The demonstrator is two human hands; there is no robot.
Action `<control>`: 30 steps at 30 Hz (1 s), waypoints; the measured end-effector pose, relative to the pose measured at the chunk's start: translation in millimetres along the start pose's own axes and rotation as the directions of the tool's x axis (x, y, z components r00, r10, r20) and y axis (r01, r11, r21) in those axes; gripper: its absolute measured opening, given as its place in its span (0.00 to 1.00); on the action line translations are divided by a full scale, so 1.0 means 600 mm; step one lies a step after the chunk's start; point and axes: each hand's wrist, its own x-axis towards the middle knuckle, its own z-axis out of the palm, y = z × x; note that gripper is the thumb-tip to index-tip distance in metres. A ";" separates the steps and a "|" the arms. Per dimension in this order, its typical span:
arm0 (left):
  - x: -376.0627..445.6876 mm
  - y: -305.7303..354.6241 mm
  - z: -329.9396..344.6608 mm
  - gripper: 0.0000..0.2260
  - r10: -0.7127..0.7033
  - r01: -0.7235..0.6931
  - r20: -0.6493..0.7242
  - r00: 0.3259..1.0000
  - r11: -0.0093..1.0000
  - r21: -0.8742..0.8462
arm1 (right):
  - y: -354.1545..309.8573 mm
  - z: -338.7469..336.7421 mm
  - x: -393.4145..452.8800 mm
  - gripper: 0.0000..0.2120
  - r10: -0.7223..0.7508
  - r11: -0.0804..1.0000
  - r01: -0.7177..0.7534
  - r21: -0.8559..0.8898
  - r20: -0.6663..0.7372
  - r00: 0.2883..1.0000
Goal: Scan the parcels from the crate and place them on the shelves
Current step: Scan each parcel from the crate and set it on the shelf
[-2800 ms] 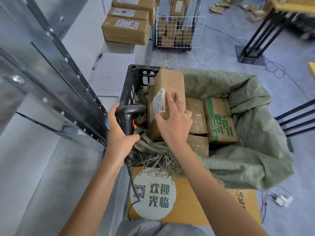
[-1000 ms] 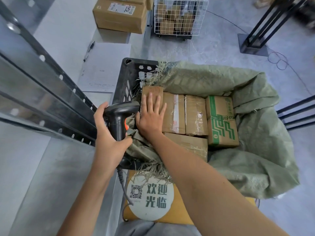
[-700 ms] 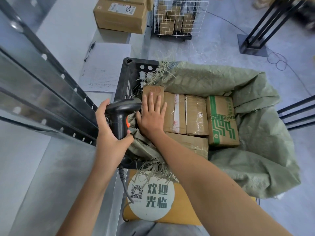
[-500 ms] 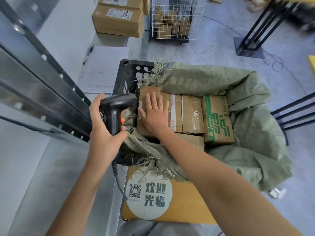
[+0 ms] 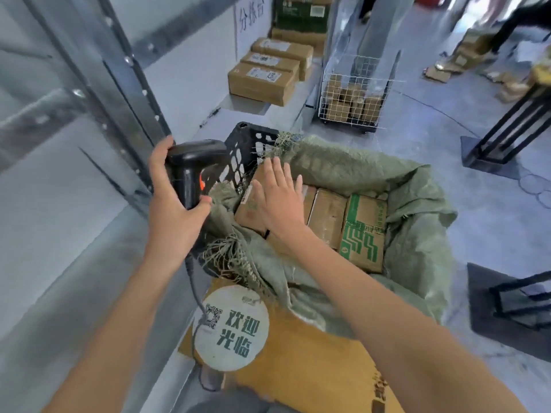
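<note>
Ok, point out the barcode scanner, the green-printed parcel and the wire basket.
barcode scanner (image 5: 190, 162), head view, on its black head above the left hand.
green-printed parcel (image 5: 362, 231), head view, on its top face.
wire basket (image 5: 354, 93), head view, on its front mesh wall.

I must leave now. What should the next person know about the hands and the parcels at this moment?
Left hand grips the scanner beside the crate.
Right hand lies flat, fingers straight, over the leftmost parcel in the crate.
Other parcels, one with green print, lie in the sack lining the crate.
Done: cannot tell.
Left: lift this parcel, scan it, shelve it, then the rest.
</note>
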 end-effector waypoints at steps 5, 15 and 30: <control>-0.097 0.046 -0.040 0.40 -0.065 0.077 -0.185 0.981 0.995 0.060 | -0.052 -0.038 -0.070 0.29 -0.213 0.976 0.212 0.056 0.026 0.977; -0.289 0.084 -0.220 0.39 -0.077 0.181 -0.578 0.813 0.975 0.125 | -0.264 -0.022 -0.208 0.29 -0.660 0.749 0.651 0.123 0.050 0.750; -0.793 0.088 -0.462 0.37 -0.092 0.518 -0.949 0.302 0.852 0.083 | -0.594 0.117 -0.689 0.29 -0.960 0.233 0.876 0.423 0.243 0.137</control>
